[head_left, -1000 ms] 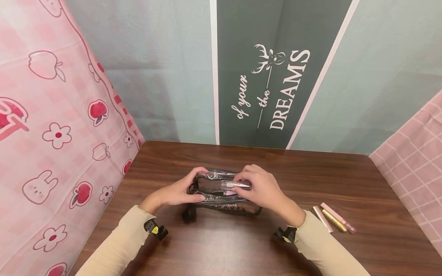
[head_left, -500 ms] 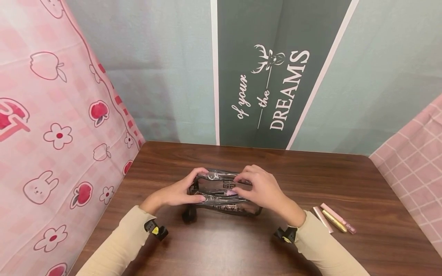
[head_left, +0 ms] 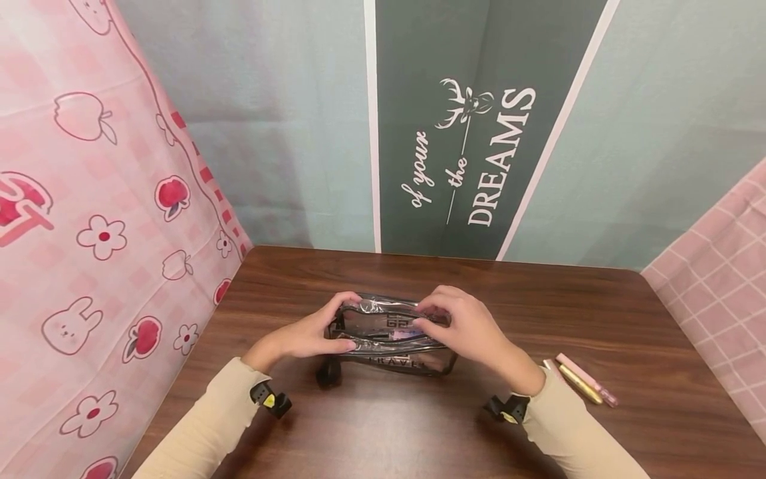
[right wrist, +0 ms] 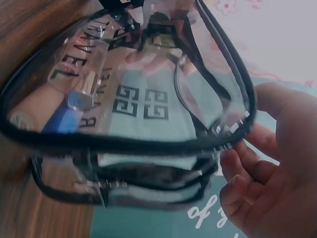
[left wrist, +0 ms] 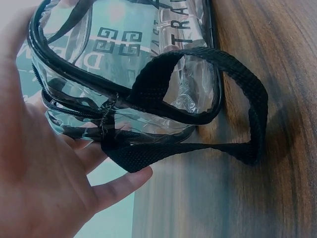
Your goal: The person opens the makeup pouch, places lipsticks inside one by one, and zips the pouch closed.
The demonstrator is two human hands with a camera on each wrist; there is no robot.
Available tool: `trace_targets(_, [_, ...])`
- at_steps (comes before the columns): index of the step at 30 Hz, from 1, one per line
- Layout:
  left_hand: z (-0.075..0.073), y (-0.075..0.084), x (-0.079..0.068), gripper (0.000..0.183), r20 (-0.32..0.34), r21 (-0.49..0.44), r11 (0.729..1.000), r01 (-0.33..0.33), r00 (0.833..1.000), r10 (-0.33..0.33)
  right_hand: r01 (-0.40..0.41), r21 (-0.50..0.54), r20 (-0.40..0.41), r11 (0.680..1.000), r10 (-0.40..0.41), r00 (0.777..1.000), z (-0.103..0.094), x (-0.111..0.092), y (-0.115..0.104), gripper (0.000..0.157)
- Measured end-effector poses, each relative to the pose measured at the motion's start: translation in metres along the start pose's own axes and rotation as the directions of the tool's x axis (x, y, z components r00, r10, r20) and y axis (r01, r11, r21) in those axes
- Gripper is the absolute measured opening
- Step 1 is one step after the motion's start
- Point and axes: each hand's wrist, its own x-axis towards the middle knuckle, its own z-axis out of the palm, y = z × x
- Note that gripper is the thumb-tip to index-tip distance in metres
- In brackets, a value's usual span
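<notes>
A clear zip pouch (head_left: 385, 366) with black piping and "TRAVEL" lettering lies at the middle of the table, its mouth spread apart. At its left end my left hand (head_left: 308, 330) grips the rim, thumb on the near side and fingers on the far side. My right hand (head_left: 463, 322) holds the right end of the mouth, thumb and fingers bent at the rim. Through the plastic, the right wrist view shows a beige tube (right wrist: 37, 109) and a blue-bodied tube (right wrist: 62, 119) inside. A black strap loop (left wrist: 255, 109) hangs off the pouch's left end.
To the right on the brown wooden table (head_left: 389, 426) lie a pink tube (head_left: 574, 366) and a gold tube (head_left: 580, 384), with another slim tube partly behind the right sleeve (head_left: 574, 426). Fabric hangings stand behind and at both sides.
The clear-and-silver tube in my right hand a second ago has left its fingers at the pouch's mouth. That hand has shifted slightly right along the rim; my left hand stays put.
</notes>
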Motion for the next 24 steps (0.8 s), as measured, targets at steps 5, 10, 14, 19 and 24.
trace_targets(5, [0.0, 0.0, 0.001, 0.074, -0.005, -0.002, 1.0, 0.004, 1.0, -0.004, -0.025, 0.011, -0.012, 1.0, 0.025, 1.0, -0.014, -0.005, 0.007, 0.015])
trace_targets(10, [0.0, -0.001, 0.002, 0.074, -0.006, -0.01, 1.0, 0.002, 1.0, -0.002, -0.062, -0.008, -0.006, 0.998, 0.062, 0.998, -0.029, -0.014, 0.019, 0.013])
trace_targets(14, [0.001, -0.001, 0.002, 0.074, -0.004, -0.011, 1.0, -0.001, 1.0, 0.001, -0.091, -0.042, 0.003, 0.995, 0.091, 0.996, -0.043, -0.021, 0.029, 0.012])
trace_targets(19, [0.0, 0.0, 0.001, 0.075, -0.004, -0.004, 1.0, 0.004, 1.0, -0.004, -0.144, -0.051, 0.047, 0.988, 0.147, 0.988, -0.059, -0.03, 0.04, 0.01])
trace_targets(24, [-0.001, 0.001, 0.001, 0.074, -0.002, -0.016, 1.0, -0.005, 1.0, 0.005, -0.191, -0.08, 0.119, 0.978, 0.2, 0.973, -0.073, -0.038, 0.048, 0.013])
